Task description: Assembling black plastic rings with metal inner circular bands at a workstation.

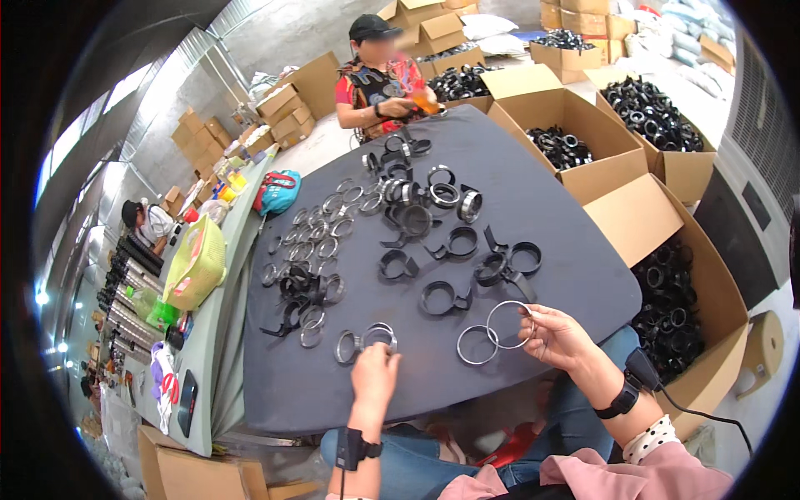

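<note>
While, in the head view, the right hand [550,335] pinches a thin silver ring [492,310] between thumb and fingers above the right part of the dark table [433,387], a second silver ring [457,348] lies inward of the surface's near edge. Left hand [375,371]: fingertips bunched at a silver-rimmed ring [379,324], also toward the near edge; held or merely touched, cannot tell. Black rings with tabs [495,240] occupy mid-surface, loose silver rings [320,231] the left edge.
</note>
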`<move>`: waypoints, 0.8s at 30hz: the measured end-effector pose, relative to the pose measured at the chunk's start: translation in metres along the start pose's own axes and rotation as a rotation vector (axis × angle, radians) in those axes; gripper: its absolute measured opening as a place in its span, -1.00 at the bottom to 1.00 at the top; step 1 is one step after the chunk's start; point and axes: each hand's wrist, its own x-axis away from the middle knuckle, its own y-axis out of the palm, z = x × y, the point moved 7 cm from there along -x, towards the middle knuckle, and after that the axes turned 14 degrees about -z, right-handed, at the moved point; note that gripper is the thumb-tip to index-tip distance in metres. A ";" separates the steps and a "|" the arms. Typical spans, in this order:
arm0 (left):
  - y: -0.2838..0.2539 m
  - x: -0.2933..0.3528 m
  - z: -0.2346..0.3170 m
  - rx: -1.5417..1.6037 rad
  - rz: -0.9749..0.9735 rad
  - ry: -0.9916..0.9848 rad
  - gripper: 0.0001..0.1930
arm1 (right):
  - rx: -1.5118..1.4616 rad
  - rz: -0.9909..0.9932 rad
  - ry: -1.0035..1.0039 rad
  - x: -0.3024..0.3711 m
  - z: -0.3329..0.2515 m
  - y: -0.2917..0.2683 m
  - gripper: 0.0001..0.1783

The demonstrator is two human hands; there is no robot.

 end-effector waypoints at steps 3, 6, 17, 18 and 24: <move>-0.027 -0.006 0.010 -0.213 0.115 -0.062 -0.66 | -0.039 -0.013 -0.011 0.004 -0.005 0.001 -0.73; -0.041 -0.009 0.041 -0.229 0.257 0.056 -0.62 | 0.153 0.075 -0.019 0.007 -0.014 0.000 -0.74; 0.007 -0.070 0.170 -0.015 0.197 0.509 -0.53 | 1.856 0.339 -0.114 0.023 -0.062 0.007 -0.60; 0.014 -0.077 0.166 0.004 0.080 0.475 -0.56 | 1.834 0.370 -0.121 0.026 -0.061 0.005 -0.46; -0.007 -0.076 0.128 0.700 0.050 0.348 -0.70 | 2.301 0.305 -0.134 0.030 -0.040 0.019 -0.18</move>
